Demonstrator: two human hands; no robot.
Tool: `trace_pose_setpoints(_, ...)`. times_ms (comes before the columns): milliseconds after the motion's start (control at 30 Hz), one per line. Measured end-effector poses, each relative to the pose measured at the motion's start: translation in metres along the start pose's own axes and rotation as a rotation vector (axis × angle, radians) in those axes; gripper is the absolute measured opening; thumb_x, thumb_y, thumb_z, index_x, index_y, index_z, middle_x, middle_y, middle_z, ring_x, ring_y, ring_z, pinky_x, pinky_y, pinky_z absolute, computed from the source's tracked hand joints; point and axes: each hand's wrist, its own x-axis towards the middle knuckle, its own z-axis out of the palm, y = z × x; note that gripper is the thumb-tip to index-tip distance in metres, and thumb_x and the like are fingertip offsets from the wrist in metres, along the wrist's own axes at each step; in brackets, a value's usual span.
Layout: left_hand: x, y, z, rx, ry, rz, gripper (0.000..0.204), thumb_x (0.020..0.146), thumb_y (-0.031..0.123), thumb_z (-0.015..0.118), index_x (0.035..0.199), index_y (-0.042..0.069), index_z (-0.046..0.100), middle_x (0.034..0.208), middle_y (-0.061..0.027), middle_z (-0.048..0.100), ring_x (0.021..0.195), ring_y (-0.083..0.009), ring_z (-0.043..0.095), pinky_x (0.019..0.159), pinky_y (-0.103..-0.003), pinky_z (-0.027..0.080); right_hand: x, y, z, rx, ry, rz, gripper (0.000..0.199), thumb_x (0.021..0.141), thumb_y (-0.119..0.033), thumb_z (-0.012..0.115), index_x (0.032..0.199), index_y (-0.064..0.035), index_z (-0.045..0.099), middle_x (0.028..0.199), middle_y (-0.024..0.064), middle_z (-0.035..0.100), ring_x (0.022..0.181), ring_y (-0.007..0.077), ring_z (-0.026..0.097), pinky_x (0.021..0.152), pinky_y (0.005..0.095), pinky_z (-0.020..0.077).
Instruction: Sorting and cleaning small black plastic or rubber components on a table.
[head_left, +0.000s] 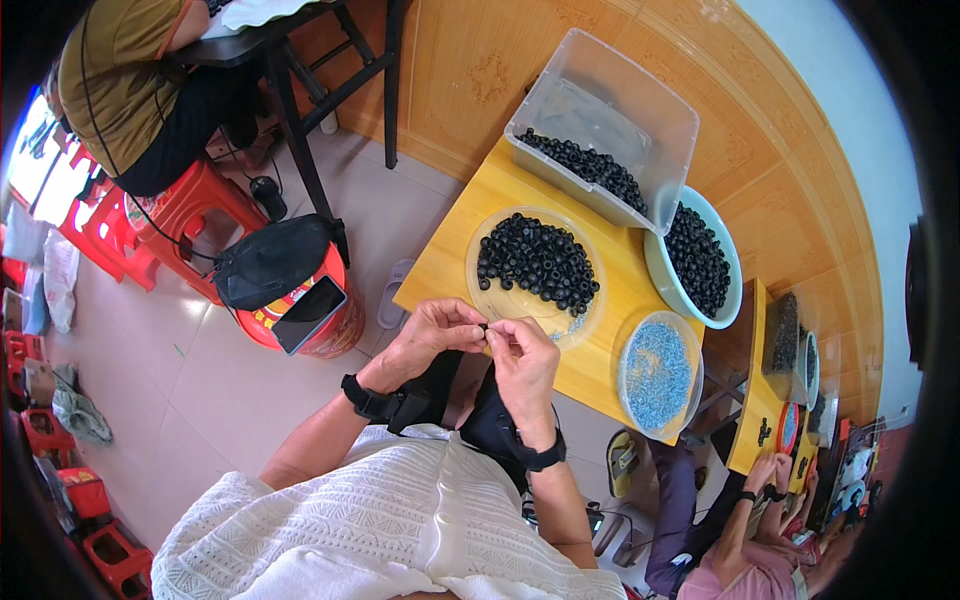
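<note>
Above my lap, near the front edge of the yellow table [430,270], my left hand [435,338] and my right hand [525,365] meet at the fingertips. Both pinch one small black plastic piece [485,327], mostly covered by my fingers. Just beyond them lies a round clear tray [497,303] with a heap of small black round hollow pieces [540,262]. A few tiny blue pieces lie at its near right edge. To the right stands a round clear tub [625,400] of tiny light-blue pieces [658,370].
A clear plastic box [655,125] and a pale teal bowl [662,275], both holding black pieces, stand at the table's far side. A red bucket [340,330] at left carries a black bag [275,262] and a phone [310,314]. Other people sit at far left and lower right.
</note>
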Motion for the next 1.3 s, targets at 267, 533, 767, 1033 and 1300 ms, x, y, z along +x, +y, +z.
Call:
trace_pose_setpoints(267,-0.002,-0.001,-0.012,-0.150,0.067,0.024,0.011,0.084,0.005,0.061,0.095,0.002,0.059,0.090,-0.0054,0.062,0.078,-0.0139,0.064,0.072,-0.025,0.054,0.023,0.014,-0.001,-0.220,0.083,-0.203,0.015,0.076,0.003,0.055,0.089,0.0009,0.062,0.081,0.0150,0.056,0.076,0.0311,0.058,0.066,0.0376,0.0461)
trace_pose_setpoints(533,-0.003,0.002,-0.010,-0.167,0.061,0.038,0.011,0.084,0.005,0.060,0.094,0.003,0.059,0.087,-0.0044,0.062,0.076,-0.0135,0.064,0.072,-0.025,0.053,0.089,0.071,-0.009,-0.670,-0.262,-0.341,0.015,0.066,0.007,0.055,0.078,0.0004,0.062,0.081,0.0134,0.055,0.078,0.0328,0.058,0.069,0.0405,0.0484)
trace_pose_setpoints(767,-0.005,0.003,-0.016,-0.163,0.078,0.046,0.010,0.084,0.005,0.060,0.094,0.003,0.059,0.087,-0.0044,0.062,0.076,-0.0140,0.064,0.073,-0.025,0.053,0.086,0.072,-0.006,-0.773,-0.362,-0.399,0.006,0.066,0.004,0.057,0.072,0.0017,0.057,0.081,0.0140,0.053,0.080,0.0325,0.058,0.069,0.0407,0.0486)
trace_pose_setpoints(1033,-0.003,-0.001,-0.016,-0.160,0.079,0.037,0.012,0.084,0.005,0.060,0.096,0.003,0.059,0.088,-0.0046,0.063,0.077,-0.0137,0.064,0.072,-0.025,0.054,0.078,0.076,-0.016,-0.317,-0.254,-0.035,0.011,0.072,0.005,0.057,0.082,0.0030,0.060,0.077,0.0148,0.058,0.071,0.0240,0.060,0.064,0.0330,0.0500)
trace_pose_setpoints(1300,0.000,-0.001,-0.012,-0.173,0.050,0.042,0.013,0.084,0.005,0.061,0.096,0.003,0.058,0.091,-0.0052,0.063,0.079,-0.0139,0.064,0.073,-0.025,0.054,0.053,0.059,-0.024,0.351,-0.224,0.259,0.017,0.081,0.002,0.056,0.096,0.0005,0.064,0.077,0.0016,0.061,0.066,0.0076,0.057,0.063,0.0234,0.0512)
